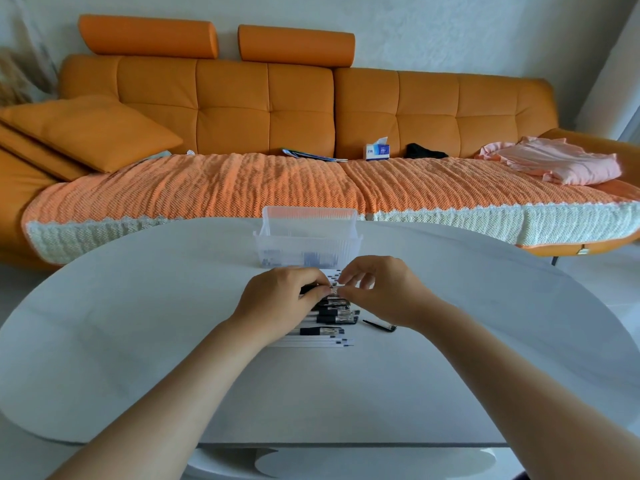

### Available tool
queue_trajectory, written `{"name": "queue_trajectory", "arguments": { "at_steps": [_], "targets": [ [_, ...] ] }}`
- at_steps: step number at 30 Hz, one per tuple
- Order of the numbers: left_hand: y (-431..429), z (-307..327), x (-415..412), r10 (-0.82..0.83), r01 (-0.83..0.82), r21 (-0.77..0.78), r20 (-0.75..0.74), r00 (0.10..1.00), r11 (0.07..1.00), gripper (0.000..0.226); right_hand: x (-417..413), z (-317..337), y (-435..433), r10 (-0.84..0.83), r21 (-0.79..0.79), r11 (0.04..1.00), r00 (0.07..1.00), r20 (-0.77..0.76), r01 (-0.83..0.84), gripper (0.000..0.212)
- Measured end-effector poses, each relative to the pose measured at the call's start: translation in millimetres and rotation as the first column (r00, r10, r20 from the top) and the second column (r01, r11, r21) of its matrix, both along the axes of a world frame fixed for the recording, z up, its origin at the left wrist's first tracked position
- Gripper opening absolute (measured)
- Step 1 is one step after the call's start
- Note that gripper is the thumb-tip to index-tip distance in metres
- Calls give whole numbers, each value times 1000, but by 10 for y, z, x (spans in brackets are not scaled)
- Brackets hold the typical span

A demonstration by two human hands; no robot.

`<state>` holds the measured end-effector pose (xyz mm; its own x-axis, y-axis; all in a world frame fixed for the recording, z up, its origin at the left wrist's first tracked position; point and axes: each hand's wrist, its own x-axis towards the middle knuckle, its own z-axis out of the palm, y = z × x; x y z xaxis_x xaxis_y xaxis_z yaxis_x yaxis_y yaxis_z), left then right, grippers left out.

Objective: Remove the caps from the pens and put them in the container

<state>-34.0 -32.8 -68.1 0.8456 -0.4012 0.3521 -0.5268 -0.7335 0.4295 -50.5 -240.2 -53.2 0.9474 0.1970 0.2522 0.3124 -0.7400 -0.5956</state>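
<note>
The left hand (280, 296) grips a pen (333, 291) by its barrel and the right hand (381, 292) pinches its right end, over the pile of pens (329, 320) on the white table (138, 323), just in front of the clear container (308, 244).

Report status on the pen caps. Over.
Left hand, right hand both pinch one pen over the pile. Container just beyond, path open. Loose black piece, likely a cap, on table right of pile.

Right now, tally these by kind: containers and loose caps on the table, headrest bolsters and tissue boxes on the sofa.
Clear container: 1
Loose cap: 1
Headrest bolsters: 2
Tissue box: 1
Total: 5
</note>
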Motion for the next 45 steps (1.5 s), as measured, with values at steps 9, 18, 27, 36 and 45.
{"name": "queue_trajectory", "arguments": {
  "at_steps": [9, 18, 27, 36, 45],
  "targets": [
    [-199, 9, -24, -24, 22, -77, -17, 1000, 997, 10, -49, 65, -136, 42, -123, 992, 997, 66, -33, 10],
    [-359, 109, -5, -33, 47, -72, 179, 983, 996, 5, -19, 109, -180, 47, -31, 998, 998, 41, -46, 16],
    [-472, 68, 41, -80, 79, 19, 394, 916, 997, 8, 32, 105, -182, 51, 331, 941, 933, -356, 74, 30],
    [-471, 20, 55, -31, 33, 0, 289, 957, 999, 9, 47, 64, -141, -38, 212, 972, 956, -290, 103, 28],
    [-481, 3, 32, -26, 8, 45, 426, 904, 999, 17, 75, 108, -122, 93, 423, 887, 826, -556, 184, 28]
  ]
}}
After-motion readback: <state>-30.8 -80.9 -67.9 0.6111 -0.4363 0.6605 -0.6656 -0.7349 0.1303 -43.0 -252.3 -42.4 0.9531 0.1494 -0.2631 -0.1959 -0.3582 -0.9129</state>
